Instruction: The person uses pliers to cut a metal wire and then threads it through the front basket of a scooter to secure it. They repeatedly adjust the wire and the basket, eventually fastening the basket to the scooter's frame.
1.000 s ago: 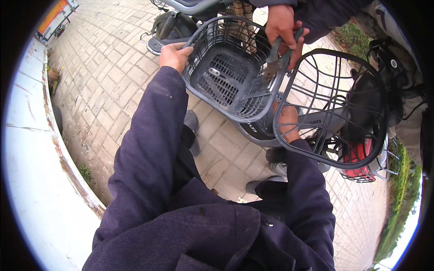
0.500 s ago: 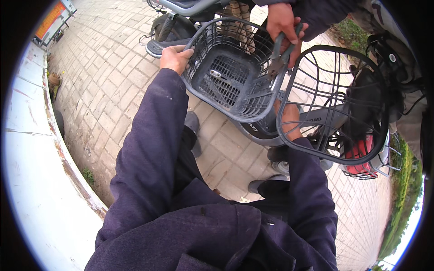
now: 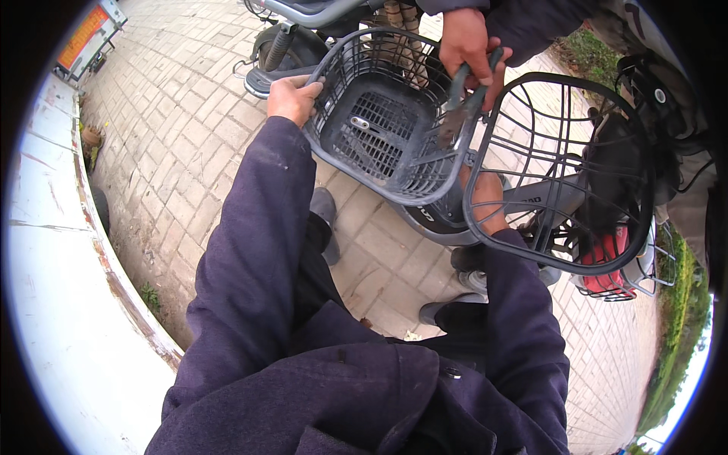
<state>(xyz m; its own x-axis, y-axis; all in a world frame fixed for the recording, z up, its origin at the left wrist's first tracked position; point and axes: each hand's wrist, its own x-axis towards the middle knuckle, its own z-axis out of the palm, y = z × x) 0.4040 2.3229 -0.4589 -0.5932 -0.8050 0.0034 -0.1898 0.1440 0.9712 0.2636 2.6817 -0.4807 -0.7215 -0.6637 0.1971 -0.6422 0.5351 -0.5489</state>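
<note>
My left hand [image 3: 293, 100] is closed on the left rim of a dark grey plastic basket [image 3: 337, 125], thumb on the rim's inner side. The basket tilts open toward me. Another person's hands [image 3: 464, 45] hold pliers [image 3: 456, 110] with green-grey handles. The pliers' jaws reach over the right side of this basket. My right hand [image 3: 486, 199] is low between the two baskets, partly seen through the bars of a black wire basket [image 3: 644, 193]. Its fingers are hidden under the plastic basket's edge.
A scooter with a wheel and spring [image 3: 280, 47] stands beyond the plastic basket. On the right are another bike's frame and a red item [image 3: 604, 254] in a rack. A white panel [image 3: 57, 250] borders the left. Brick paving [image 3: 174, 136] lies below, and my shoes [image 3: 324, 205] stand on it.
The other person's hands and the pliers have shifted slightly left, and the jaws now sit lower over the basket's side. Both my hands stay in nearly the same place.
</note>
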